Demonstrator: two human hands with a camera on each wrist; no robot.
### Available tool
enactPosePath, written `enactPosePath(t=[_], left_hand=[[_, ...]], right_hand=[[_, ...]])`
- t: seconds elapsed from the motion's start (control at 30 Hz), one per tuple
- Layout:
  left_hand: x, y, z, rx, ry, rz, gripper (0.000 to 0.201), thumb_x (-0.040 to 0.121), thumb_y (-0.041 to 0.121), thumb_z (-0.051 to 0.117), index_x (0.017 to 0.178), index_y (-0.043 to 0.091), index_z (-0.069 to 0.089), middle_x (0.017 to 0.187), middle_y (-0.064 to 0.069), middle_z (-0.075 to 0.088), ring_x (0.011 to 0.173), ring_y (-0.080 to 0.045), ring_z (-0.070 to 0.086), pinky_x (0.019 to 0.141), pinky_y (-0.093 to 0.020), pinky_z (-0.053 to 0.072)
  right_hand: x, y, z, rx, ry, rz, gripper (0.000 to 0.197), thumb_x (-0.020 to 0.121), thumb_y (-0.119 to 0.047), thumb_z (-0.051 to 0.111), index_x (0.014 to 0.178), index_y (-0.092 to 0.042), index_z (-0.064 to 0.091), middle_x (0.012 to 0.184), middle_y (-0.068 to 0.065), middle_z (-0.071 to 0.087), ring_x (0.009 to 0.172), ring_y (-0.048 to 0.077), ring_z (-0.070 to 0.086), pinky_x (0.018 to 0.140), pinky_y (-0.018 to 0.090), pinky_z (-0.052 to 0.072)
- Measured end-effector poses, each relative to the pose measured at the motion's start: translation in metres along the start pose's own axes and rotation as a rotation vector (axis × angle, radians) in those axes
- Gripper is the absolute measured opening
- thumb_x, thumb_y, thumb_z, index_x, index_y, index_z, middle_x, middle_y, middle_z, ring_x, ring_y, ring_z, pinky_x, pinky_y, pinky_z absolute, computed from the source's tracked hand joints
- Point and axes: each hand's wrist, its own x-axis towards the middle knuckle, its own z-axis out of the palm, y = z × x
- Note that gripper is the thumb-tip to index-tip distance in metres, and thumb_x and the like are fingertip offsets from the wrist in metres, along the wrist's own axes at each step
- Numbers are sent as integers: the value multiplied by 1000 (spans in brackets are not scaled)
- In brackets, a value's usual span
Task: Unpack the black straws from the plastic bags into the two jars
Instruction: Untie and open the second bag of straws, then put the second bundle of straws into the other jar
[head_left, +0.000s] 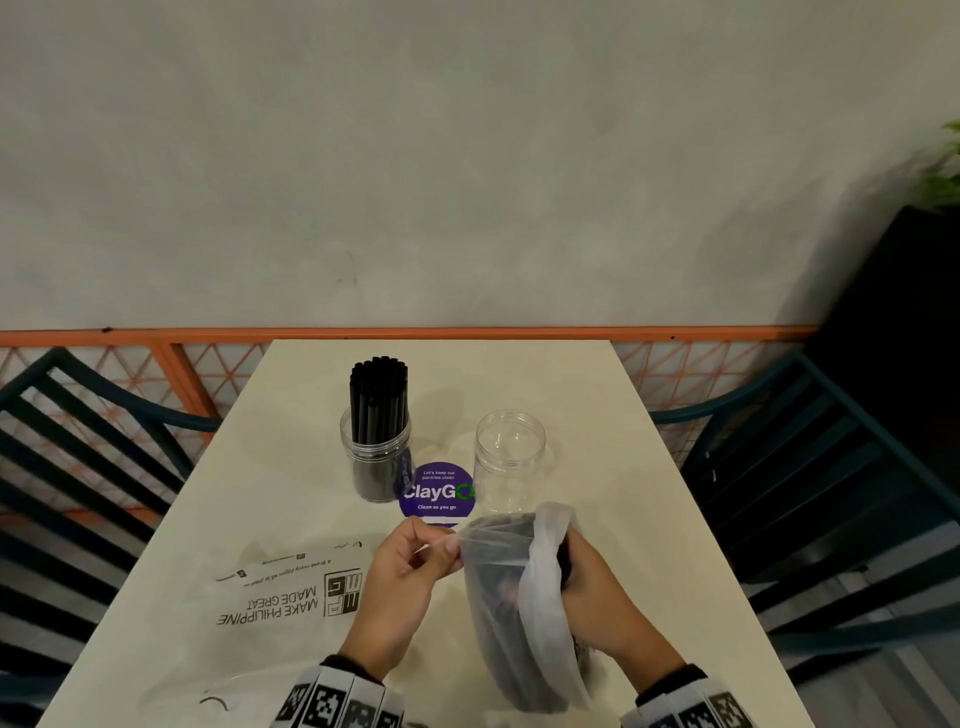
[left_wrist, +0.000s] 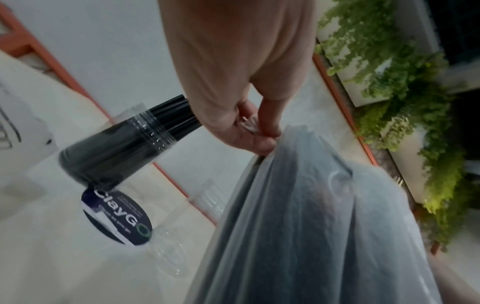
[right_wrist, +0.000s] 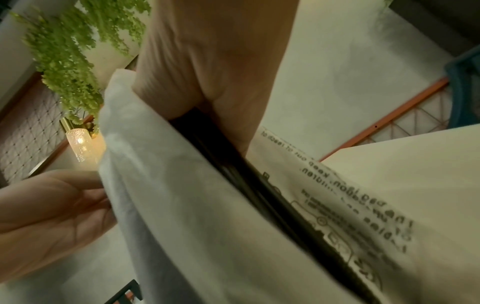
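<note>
A translucent plastic bag (head_left: 519, 608) with black straws (right_wrist: 262, 197) inside is held up over the near part of the table (head_left: 597, 405). My left hand (head_left: 441, 551) pinches the bag's rim (left_wrist: 262, 133) and pulls it open to the left. My right hand (head_left: 569, 569) reaches into the bag's mouth and grips the bundle of straws; its fingertips are hidden by the bag. Farther back stand two clear jars. The left jar (head_left: 375, 457) is packed with upright black straws (head_left: 379, 400). The right jar (head_left: 510, 457) holds nothing.
An empty printed plastic bag (head_left: 280, 592) lies flat on the table at my left. A round purple sticker (head_left: 438, 491) sits between the jars. Dark slatted chairs (head_left: 93, 467) flank the table, and an orange railing (head_left: 467, 332) runs behind it. Green plants (left_wrist: 405, 86) hang at the right.
</note>
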Motion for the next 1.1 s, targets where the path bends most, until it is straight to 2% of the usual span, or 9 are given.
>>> enactPosePath(t=[0.13,0.27,0.37,0.53,0.67,0.8,0.9,1.0,1.1], left_hand=[[1,-4,-8,33,59,14,13,84,-5,54,75,3,54,75,-8,63,68,-13,62,65,-19,55],[5,-9,-20,249,-15,-20,19,87,7,55,101,18,61,94,-2,65,84,-15,60,73,-23,49],[6,-9,-22,380,-97,-94,15,89,14,54,96,16,67,90,-2,69,81,-15,64,67,-19,50],[2,-6,-9,122,-73,-148,25,91,4,46,81,5,69,76,-4,74,75,-15,70,67,-20,56],[2,-10,0,13,-162,-220,24,93,2,41,93,-2,65,93,-12,72,87,-18,69,75,-23,56],[7,-8,-11,12,-302,-250,26,83,19,58,100,0,65,106,-9,66,98,-18,63,81,-25,52],[9,-2,-18,259,-418,-162,40,62,35,73,96,14,70,107,-1,65,101,-15,62,87,-27,50],[11,-1,-12,253,-308,-121,10,69,13,76,78,9,74,75,0,73,74,-14,66,69,-21,52],[14,-4,-2,179,-155,-91,7,76,-2,66,77,3,71,70,-2,72,70,-13,67,65,-18,54]], right_hand=[[1,4,-3,-14,97,10,32,62,-22,74,91,-29,61,86,-20,72,85,2,66,73,14,50],[0,5,-3,35,161,-27,26,53,-35,72,73,-23,62,69,-13,68,71,2,61,65,16,47],[-1,9,-3,96,175,-44,35,56,-35,72,83,-16,62,77,-8,69,79,9,63,70,20,49],[0,7,0,78,109,-54,50,58,-23,78,98,-19,48,86,-19,64,82,1,60,71,19,50],[1,7,5,25,141,-56,65,62,-12,81,115,-26,45,104,-21,63,101,5,61,81,17,51],[0,8,3,42,222,-62,46,58,-23,77,100,-23,58,95,-21,69,90,1,65,74,10,49],[2,11,-1,52,263,-48,25,69,-8,73,82,-26,62,76,-26,71,75,-8,64,66,3,45],[4,9,-2,68,252,-26,18,63,-15,70,78,-23,64,69,-14,72,70,-3,63,64,7,47],[2,10,-4,125,167,-20,43,53,-25,76,93,-15,64,81,-8,72,82,4,66,70,13,49]])
